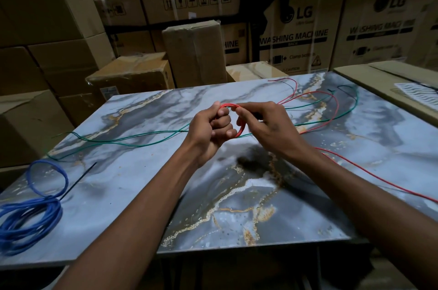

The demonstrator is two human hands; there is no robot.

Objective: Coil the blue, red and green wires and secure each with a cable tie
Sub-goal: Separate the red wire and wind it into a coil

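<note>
My left hand (212,128) grips a small coil of red wire (240,130) above the middle of the marble table (147,185). My right hand (265,123) pinches the red wire at the coil's right side. Loose red wire (369,172) trails off to the right and loops at the far right (315,94). The green wire (132,141) lies uncoiled across the table from left to far right. The blue wire (30,216) sits coiled at the near left, with a black cable tie (79,179) sticking out of it.
Cardboard boxes (194,52) are stacked behind and to the left of the table. A flat carton (388,81) lies at the far right beside the table. A dark cable tie (331,91) lies among the wires at the far right.
</note>
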